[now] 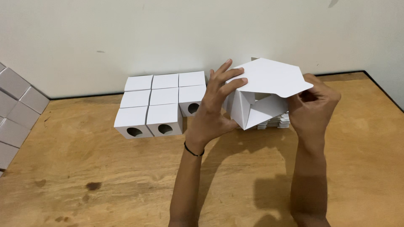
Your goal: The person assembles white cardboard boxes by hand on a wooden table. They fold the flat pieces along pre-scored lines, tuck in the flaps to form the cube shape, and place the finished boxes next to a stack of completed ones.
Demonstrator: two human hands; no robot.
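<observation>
Above a wooden bench (pixel 84 176), a half-folded white cardboard box (pixel 261 94) with top flap raised, held between both hands. Left hand (pixel 214 109) gripping its left side, fingers spread over the flap; right hand (pixel 313 105) pinching the flap's right edge. Beneath, a stack of flat blanks (pixel 277 122). Further left, finished white boxes (pixel 162 103) with round cut-outs, grouped against the wall (pixel 168 33).

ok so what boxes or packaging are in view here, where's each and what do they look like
Half-folded box: white card, flap open, held above the table between the left hand and right hand.
Finished boxes: white cubes in rows by the wall, front ones with a round cutout.
Flat blanks: white stack behind the held box.
Stacked boxes: pale grey-white, far left edge.
</observation>
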